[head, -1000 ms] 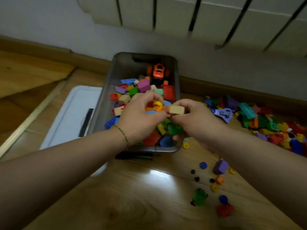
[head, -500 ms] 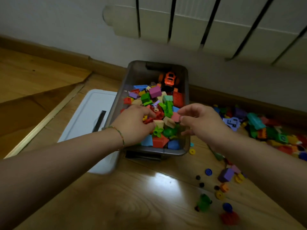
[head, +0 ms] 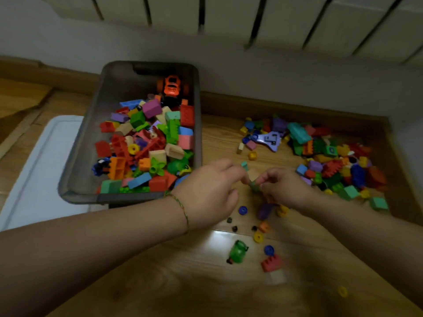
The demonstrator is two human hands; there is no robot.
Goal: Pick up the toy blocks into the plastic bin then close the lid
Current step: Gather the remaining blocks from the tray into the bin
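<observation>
- Wooden floor (head: pixel 160 282) is seen running to a skirting board below a white wall with a radiator (head: pixel 229 14).
- The plastic bin (head: pixel 123 83) is set at the floor's far left, close to the skirting. It is open and well filled with blocks, with an orange toy car (head: pixel 172 84) at its far end.
- The white lid (head: pixel 41 168) is laid flat on the floor against the bin's left side.
- The loose blocks (head: pixel 332 156) are heaped along the far right by the skirting. Small pieces are scattered nearer, among them a green toy (head: pixel 238 255) and a red block (head: pixel 271 263).
- The left hand (head: pixel 210 191) and right hand (head: pixel 286 188) are brought together low over the floor, just beside the bin's near right corner.
- A small green piece (head: pixel 254 186) is pinched by the right hand's curled fingers. The left fingertips are curled toward it too, but because of blur it cannot be told whether anything is held.
- The step in hand is judged to be gathering the small pieces. Several should be cupped in both hands at once and carried low over the near rim, so that fewer trips are needed and nothing is dropped outside.
- Rolling round pieces are best trapped against the palm, and the lid should be left until the floor is cleared.
</observation>
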